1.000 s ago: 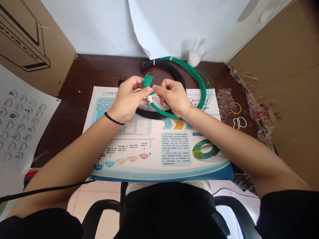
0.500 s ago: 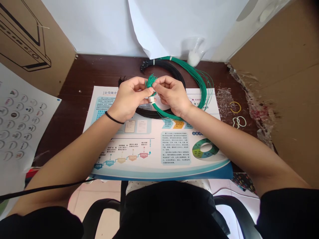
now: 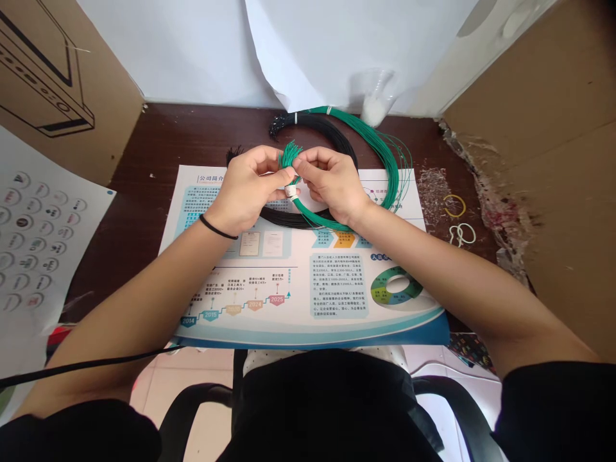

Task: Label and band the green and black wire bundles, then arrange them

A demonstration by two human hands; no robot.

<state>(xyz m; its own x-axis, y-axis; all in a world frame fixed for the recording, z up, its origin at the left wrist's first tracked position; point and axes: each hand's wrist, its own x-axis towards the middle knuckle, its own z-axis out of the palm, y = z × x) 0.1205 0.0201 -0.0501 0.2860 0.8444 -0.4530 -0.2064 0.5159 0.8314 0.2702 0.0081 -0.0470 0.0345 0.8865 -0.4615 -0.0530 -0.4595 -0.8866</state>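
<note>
Both hands meet above the top edge of the printed poster (image 3: 308, 289); the left hand (image 3: 248, 189) is closed around the green wire bundle (image 3: 385, 160) just below its splayed tips, thumb and forefinger pressing on the white band (image 3: 290, 190) that binds it; the right hand (image 3: 327, 183) pinches the tuft of green wire ends (image 3: 289, 154) from the other side, fingertips closed on a few strands. The tuft points up and away from the person, so its long axis runs from the band toward the far wall; the rest of the green bundle curves out from under the right hand, sweeps right of the poster's top edge and loops back. Both hands are equally near the band, the right one slightly higher on the tips. One green bundle, one black wire bundle (image 3: 332, 131) coiled inside it; right of the poster lie three loose rubber bands (image 3: 461, 234), one yellow, two white; a clear plastic bag (image 3: 375, 96) stands beyond the coils.
</note>
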